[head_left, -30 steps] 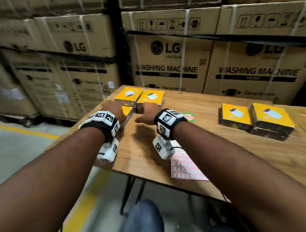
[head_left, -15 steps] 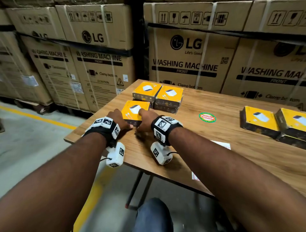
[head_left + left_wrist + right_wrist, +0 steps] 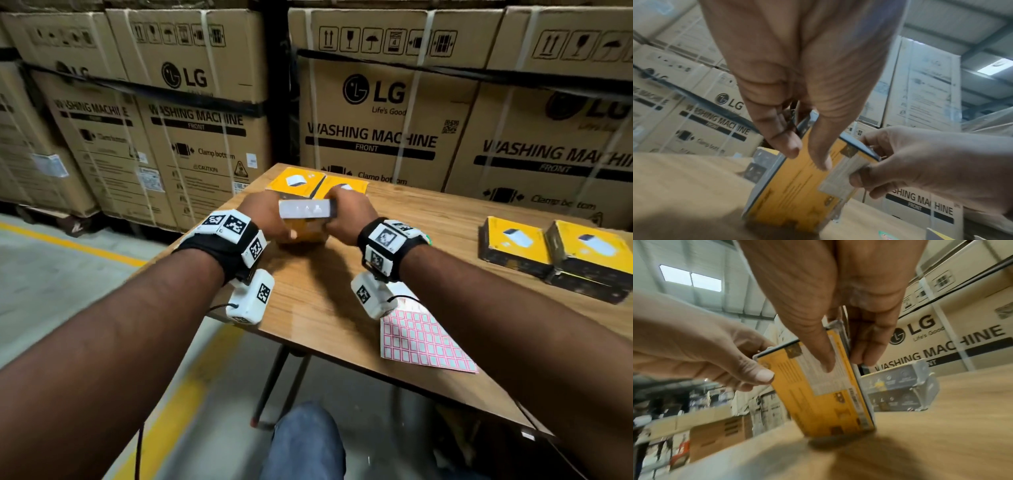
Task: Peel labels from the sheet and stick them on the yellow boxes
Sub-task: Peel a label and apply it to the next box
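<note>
A yellow box (image 3: 303, 230) stands tipped on its edge on the wooden table (image 3: 445, 260), grey side up. My left hand (image 3: 265, 219) grips its left end and my right hand (image 3: 346, 216) grips its right end. In the left wrist view my left hand (image 3: 807, 157) has thumb and fingers on the yellow box (image 3: 793, 186), whose printed underside faces me. In the right wrist view my right hand (image 3: 844, 360) pinches the yellow box (image 3: 828, 410), thumb on its white printed patch. The label sheet (image 3: 421, 339), a grid of red-edged labels, lies near the table's front edge below my right wrist.
Two more yellow boxes (image 3: 294, 180) lie flat side by side just behind the held one. Another pair of yellow boxes (image 3: 513, 240) sits at the table's right. Large washing machine cartons (image 3: 376, 113) wall off the far side. The table's left edge (image 3: 219, 308) drops to the floor.
The yellow box lay flat under both hands; now it is tipped up on its edge between them. The view has shifted, and the label sheet shows again.
</note>
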